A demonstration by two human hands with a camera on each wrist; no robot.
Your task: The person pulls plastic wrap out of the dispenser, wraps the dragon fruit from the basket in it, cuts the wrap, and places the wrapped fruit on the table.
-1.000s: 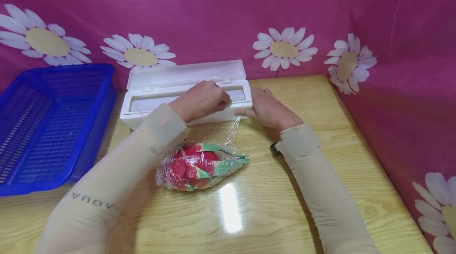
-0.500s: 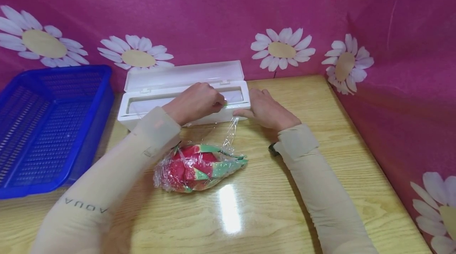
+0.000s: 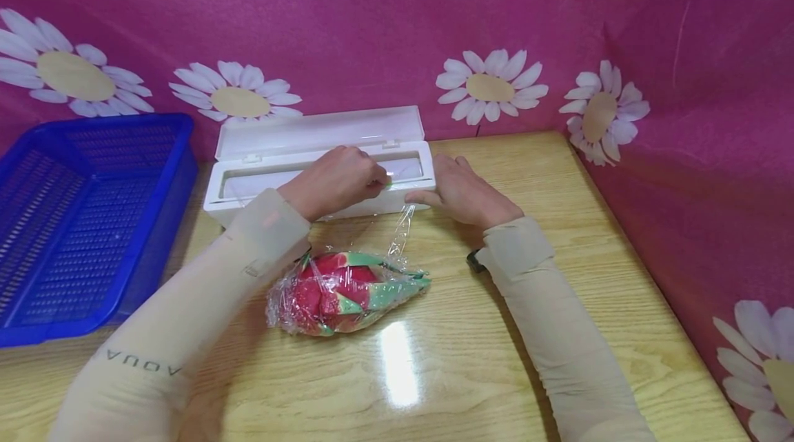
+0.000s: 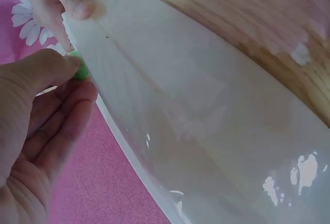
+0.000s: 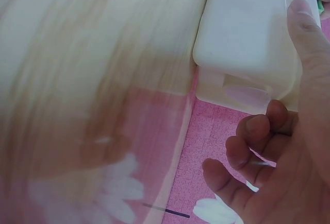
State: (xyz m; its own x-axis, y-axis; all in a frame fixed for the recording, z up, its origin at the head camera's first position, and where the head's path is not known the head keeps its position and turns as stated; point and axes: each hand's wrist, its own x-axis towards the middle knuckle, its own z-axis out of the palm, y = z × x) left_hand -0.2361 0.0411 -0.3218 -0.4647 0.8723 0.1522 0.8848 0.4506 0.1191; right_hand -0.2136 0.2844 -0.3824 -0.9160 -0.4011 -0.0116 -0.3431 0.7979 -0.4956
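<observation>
A white film dispenser box (image 3: 260, 192) lies at the back of the table with its lid up. My left hand (image 3: 380, 183) reaches over it and pinches the small green slider (image 3: 388, 185) on its front rail; in the left wrist view the slider (image 4: 79, 71) shows between thumb and fingers of the left hand (image 4: 77, 74). My right hand (image 3: 431, 181) holds the box's right end, thumb (image 5: 308, 49) along the front face and fingers curled round the end. A thin strand of cling film (image 3: 402, 229) runs from the box down to a film-wrapped red and green fruit (image 3: 341, 290).
A blue mesh basket (image 3: 80, 221) stands at the left. Pink cloth walls with daisies close the back and the right side of the wooden table (image 3: 558, 173). A small dark object (image 3: 474, 260) pokes out under my right wrist.
My left hand has crept a little to the left along the box with the green slider. The right hand and the wrapped fruit have stayed put.
</observation>
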